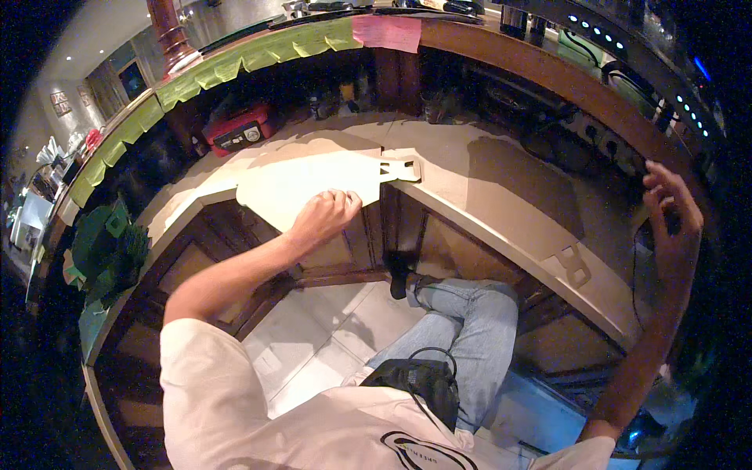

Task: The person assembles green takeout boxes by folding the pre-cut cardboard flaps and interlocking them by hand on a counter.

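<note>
My left hand (325,215) is closed at the near edge of a pale, flat cardboard sheet (290,176) on the counter, its fingers curled over that edge. At the sheet's right end is a tab with cut-out slots (401,169), like a carry handle. Farther right, my right hand (674,200) is raised above the counter, fingers bent but apart, with nothing visible in it. Between my hands lies brown, flat card with a similar cut-out handle (570,265), partly in shadow.
An angled wooden counter (446,149) curves around me, with cabinet panels below. A red box (239,131) stands at its back left. Green and pink paper notes (388,33) hang from the shelf above. Plug sockets and cables (599,141) are at the back right. A dark green bundle (106,254) is at far left.
</note>
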`<state>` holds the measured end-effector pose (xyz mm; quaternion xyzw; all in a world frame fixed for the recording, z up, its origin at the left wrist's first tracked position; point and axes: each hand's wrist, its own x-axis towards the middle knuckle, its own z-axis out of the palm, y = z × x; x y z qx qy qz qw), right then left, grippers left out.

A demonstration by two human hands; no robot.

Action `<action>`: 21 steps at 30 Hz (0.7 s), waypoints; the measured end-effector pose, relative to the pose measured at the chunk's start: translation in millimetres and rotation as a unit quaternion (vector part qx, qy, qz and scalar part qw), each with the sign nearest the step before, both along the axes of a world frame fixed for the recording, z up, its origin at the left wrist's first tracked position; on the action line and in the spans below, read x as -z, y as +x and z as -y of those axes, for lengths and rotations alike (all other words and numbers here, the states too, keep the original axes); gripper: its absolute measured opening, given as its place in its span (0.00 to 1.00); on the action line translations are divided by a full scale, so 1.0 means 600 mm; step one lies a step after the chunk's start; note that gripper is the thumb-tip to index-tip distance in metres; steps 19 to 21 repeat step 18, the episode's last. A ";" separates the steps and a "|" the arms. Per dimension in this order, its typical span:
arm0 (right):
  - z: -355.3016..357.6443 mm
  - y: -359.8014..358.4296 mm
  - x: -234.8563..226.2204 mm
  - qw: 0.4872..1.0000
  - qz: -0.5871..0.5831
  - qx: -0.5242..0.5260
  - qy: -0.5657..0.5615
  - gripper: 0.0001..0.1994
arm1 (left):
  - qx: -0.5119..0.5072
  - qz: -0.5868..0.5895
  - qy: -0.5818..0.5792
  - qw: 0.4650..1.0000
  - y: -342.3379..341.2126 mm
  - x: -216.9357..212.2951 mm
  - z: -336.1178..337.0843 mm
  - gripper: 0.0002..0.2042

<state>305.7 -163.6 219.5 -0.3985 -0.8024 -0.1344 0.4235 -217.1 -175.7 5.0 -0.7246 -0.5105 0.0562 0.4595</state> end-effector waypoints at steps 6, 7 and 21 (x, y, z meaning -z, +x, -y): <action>-0.035 0.012 0.064 0.997 -0.009 0.000 -0.079 0.12 | 0.003 0.046 0.026 0.999 -0.022 -0.014 -0.059 0.14; -0.046 0.014 0.080 0.995 0.002 -0.023 -0.098 0.12 | 0.013 0.054 0.016 0.998 -0.028 -0.018 -0.066 0.14; -0.139 0.008 0.324 0.975 -0.010 -0.026 -0.220 0.23 | -0.035 0.160 -0.079 0.983 -0.069 -0.028 -0.046 0.25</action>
